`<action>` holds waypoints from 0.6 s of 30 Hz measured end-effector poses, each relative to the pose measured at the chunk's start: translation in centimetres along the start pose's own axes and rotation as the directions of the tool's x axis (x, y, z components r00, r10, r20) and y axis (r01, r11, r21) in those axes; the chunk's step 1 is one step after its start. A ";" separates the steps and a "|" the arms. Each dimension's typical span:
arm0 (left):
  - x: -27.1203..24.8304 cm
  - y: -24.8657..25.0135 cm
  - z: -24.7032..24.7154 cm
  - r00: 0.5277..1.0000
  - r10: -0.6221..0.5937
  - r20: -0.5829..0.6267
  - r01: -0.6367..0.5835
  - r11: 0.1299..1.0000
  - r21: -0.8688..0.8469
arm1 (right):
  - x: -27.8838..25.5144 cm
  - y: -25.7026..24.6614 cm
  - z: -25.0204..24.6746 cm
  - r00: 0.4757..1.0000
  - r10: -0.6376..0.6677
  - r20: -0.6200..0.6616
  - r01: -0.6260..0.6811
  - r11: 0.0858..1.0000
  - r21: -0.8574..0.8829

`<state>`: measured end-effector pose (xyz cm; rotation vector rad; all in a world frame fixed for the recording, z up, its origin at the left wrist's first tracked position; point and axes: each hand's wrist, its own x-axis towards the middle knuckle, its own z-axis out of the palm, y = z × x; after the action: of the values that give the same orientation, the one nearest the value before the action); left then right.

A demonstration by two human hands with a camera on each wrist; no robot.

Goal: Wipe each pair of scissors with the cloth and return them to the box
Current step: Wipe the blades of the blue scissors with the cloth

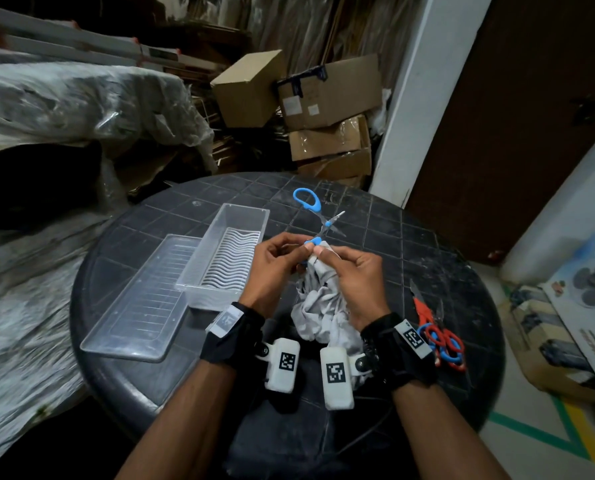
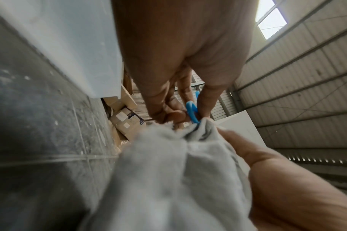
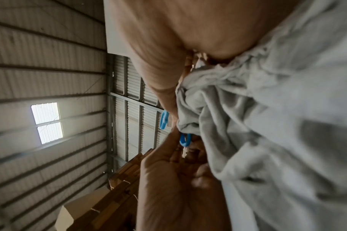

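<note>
Blue-handled scissors [image 1: 327, 224] stand spread open above the table, one loop raised at the far end. My left hand [image 1: 297, 251] pinches the near blue loop [image 2: 191, 112]. My right hand [image 1: 324, 258] grips the grey cloth [image 1: 318, 306] and presses a fold of it against that same loop [image 3: 183, 139]. The rest of the cloth [image 3: 267, 125] hangs bunched down to the table. A clear plastic box [image 1: 199, 258] with a ribbed floor sits left of my hands, with no scissors visible in it. More scissors [image 1: 439, 336] with red and blue handles lie at the right of the table.
The box's clear lid [image 1: 140, 303] lies flat to the box's left. The round dark table [image 1: 375, 216] has a grid surface and its edge curves close on every side. Cardboard cartons [image 1: 327, 109] and plastic-wrapped bundles stand behind it.
</note>
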<state>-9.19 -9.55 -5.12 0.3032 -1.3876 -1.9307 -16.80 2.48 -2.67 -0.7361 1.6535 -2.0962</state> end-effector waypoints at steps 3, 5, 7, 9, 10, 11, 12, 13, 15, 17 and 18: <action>-0.3 0.2 0.8 0.996 -0.087 -0.032 0.076 0.964 -0.257 | -0.3 0.2 1.2 0.995 0.097 0.009 -0.097 0.990 0.103; -0.5 0.5 1.2 0.994 -0.109 -0.029 0.090 0.921 -0.379 | -0.5 0.4 2.1 0.990 0.140 0.022 -0.142 0.977 0.162; -0.4 0.4 1.2 0.996 -0.086 -0.024 0.067 0.894 -0.443 | -0.7 0.6 2.6 0.987 0.151 0.054 -0.159 0.972 0.174; -0.2 0.5 0.8 0.997 -0.059 -0.045 0.031 0.880 -0.473 | -0.8 0.7 2.7 0.985 0.144 0.094 -0.156 0.980 0.128; -0.1 0.6 0.6 0.997 -0.053 -0.060 0.017 0.874 -0.485 | -0.9 0.6 2.7 0.984 0.144 0.107 -0.155 0.983 0.097; 0.0 0.7 0.4 0.996 -0.048 -0.076 0.003 0.865 -0.502 | -1.0 0.6 2.5 0.984 0.143 0.110 -0.150 0.987 0.061; 0.1 0.9 0.4 0.995 -0.037 -0.090 -0.016 0.850 -0.527 | -1.0 0.7 2.2 0.985 0.138 0.107 -0.140 0.990 0.017; 0.2 1.0 0.2 0.993 -0.031 -0.117 -0.039 0.834 -0.550 | -1.0 0.7 1.8 0.987 0.128 0.100 -0.126 0.992 -0.031; 0.4 1.1 -0.1 0.984 -0.032 -0.173 -0.078 0.800 -0.595 | -1.0 1.1 0.8 0.991 0.103 0.088 -0.092 0.988 -0.126; 0.7 0.9 -0.5 0.977 -0.044 -0.211 -0.107 0.752 -0.651 | -1.1 1.1 -0.2 0.994 0.072 0.079 -0.056 0.979 -0.197; 0.7 0.8 -0.7 0.973 -0.044 -0.225 -0.127 0.715 -0.688 | -1.2 0.9 -0.6 0.996 0.051 0.070 -0.034 0.974 -0.222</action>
<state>-8.96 -10.69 -4.55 0.1077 -0.4301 -2.1479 -16.24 3.39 -3.85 -0.8287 1.8632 -1.8512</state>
